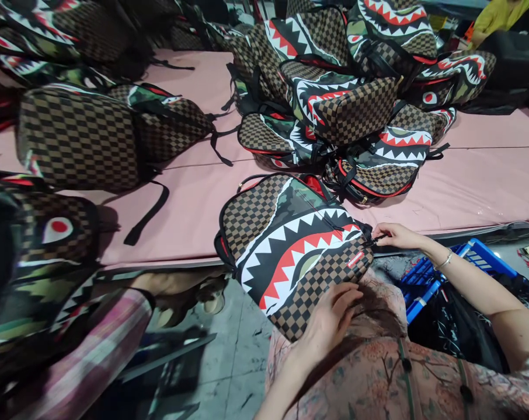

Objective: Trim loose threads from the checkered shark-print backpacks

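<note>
A backpack (286, 251) with a brown-and-black check, camouflage and a red-and-white shark mouth lies tilted between the pink table's edge and my lap. Against its lower edge rests my left hand (332, 318), the fingers loosely bent and somewhat apart, not wrapped round it. At the bag's right lower corner my right hand (398, 236) is closed in a pinch on a small dark thing, too unclear to name. A loose dark thread or cord crosses the bag's front. The bag's underside is hidden.
More shark-mouth backpacks (356, 111) are heaped on the pink table (479, 175), with others (78, 137) at left. A blue crate (474, 256) holding dark material stands by my right arm. A co-worker's plaid sleeve (102, 344) shows at lower left, another person's yellow top (501, 14) far right.
</note>
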`<state>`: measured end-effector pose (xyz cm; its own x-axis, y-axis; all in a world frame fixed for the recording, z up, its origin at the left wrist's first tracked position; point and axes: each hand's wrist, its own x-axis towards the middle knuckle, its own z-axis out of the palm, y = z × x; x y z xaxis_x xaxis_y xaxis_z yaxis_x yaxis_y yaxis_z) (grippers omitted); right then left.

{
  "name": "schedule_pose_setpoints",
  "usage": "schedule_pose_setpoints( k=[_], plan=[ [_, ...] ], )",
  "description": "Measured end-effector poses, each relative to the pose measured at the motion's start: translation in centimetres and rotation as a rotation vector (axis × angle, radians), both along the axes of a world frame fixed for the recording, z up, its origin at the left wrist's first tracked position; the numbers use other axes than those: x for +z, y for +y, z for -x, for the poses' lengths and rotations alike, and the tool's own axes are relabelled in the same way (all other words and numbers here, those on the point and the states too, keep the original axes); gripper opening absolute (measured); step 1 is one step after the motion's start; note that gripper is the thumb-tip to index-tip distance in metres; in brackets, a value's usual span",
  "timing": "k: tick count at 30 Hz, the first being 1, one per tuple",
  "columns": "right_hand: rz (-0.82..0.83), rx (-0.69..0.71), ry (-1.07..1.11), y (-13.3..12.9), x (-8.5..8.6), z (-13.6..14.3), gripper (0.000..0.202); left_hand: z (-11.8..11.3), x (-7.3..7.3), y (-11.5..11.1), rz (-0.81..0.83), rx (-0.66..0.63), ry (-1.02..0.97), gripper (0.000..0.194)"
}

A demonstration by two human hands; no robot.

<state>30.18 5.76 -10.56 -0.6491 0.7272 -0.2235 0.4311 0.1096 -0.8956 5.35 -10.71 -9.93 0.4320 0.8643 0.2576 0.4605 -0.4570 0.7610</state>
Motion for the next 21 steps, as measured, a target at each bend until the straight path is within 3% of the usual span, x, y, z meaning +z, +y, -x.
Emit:
schedule_pose_setpoints(
  k=[5,13,21],
  plan=[
    [0.053,0.059,-0.068,2.0,-0.4,-0.7,0.018,-0.5,-0.4,0.0,0.016,0.020,-0.012,0.019],
    [0.129,0.186,-0.086,2.9,-0.3,0.8,0.021,-0.5,-0.4,0.0,0.031,0.084,-0.023,0.016],
    [0.078,0.137,-0.142,2.9,0.7,0.9,0.018,-0.1,-0.1,0.0,0.046,0.107,-0.035,0.017]
  ],
)
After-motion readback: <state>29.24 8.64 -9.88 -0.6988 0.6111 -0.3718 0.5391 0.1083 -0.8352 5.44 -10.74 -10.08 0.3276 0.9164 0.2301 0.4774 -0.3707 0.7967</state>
